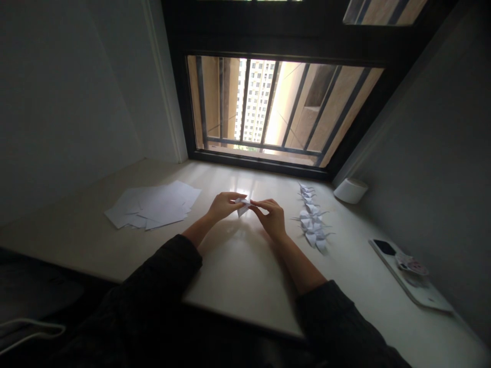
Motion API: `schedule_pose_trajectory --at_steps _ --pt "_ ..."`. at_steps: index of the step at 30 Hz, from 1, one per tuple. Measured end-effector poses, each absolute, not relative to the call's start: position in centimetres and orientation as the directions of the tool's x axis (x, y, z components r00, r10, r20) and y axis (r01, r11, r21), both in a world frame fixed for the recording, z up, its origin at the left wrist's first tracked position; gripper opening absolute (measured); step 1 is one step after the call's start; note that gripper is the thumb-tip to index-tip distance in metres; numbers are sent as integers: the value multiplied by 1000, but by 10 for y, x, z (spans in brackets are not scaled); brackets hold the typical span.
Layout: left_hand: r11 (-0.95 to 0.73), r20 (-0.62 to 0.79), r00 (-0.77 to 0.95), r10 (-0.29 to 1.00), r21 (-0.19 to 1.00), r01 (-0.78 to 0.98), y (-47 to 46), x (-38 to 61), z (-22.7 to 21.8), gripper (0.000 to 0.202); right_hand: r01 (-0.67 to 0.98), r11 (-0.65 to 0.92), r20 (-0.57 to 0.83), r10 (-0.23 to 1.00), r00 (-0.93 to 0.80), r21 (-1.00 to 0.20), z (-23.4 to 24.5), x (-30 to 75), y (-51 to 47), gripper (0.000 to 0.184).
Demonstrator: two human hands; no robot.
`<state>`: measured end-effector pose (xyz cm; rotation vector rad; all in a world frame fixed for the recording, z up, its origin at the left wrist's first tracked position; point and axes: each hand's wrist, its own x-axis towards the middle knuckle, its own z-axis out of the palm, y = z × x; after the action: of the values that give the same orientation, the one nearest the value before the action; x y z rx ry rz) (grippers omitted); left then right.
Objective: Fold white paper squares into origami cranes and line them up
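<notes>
Between my two hands is a small piece of folded white paper, held just above the middle of the tabletop. My left hand pinches its left side with thumb and fingers. On the other side, my right hand grips the paper's right edge between thumb and forefinger. The fingertips cover part of the folds. To the right of my hands, several folded paper cranes stand close together in a row. A loose pile of white paper sheets lies to the left.
A white phone with a round grip on its back lies at the right by the wall. Behind the cranes, a white cylindrical object rests against the wall. A barred window closes off the table's far side.
</notes>
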<state>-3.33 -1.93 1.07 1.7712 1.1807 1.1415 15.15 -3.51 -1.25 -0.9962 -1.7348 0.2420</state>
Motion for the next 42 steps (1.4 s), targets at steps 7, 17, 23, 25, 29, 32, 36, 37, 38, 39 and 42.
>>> schedule_pose_trajectory --at_steps 7,17,23,25,29,32,36,37,38,39,42 --pt "-288 255 148 955 918 274 -17 -33 8 39 462 628 691 721 -43 -626 -11 150 -36 18" --pt "-281 249 155 956 927 248 -16 -32 6 39 505 654 711 695 -108 -563 -5 149 -41 18" --pt "-234 215 117 970 954 188 -14 -33 3 43 507 666 729 677 -103 -547 -3 148 -43 26" --pt "-198 186 123 975 976 95 -14 -33 4 46 475 651 723 690 -43 -593 -3 147 -41 29" --pt "-146 158 206 966 987 -73 -18 -30 11 50 311 580 612 791 9 -753 -5 147 -36 29" --pt "-149 174 273 946 983 -109 -21 -28 14 49 168 525 529 848 -25 -834 -7 146 -32 27" --pt "-191 217 315 924 975 -111 -22 -27 14 48 95 503 503 864 -30 -859 -8 146 -30 28" --pt "-197 226 325 918 973 -119 -22 -26 14 49 92 502 502 865 -28 -860 -8 146 -30 28" --pt "-197 230 333 914 972 -132 -23 -25 14 49 92 503 502 864 -27 -860 -8 147 -29 29" --pt "-189 228 339 913 971 -145 -23 -25 14 49 95 506 506 862 -25 -858 -8 147 -29 30" --pt "-162 208 336 919 974 -160 -25 -22 13 47 105 517 519 854 -11 -849 -9 147 -29 31"
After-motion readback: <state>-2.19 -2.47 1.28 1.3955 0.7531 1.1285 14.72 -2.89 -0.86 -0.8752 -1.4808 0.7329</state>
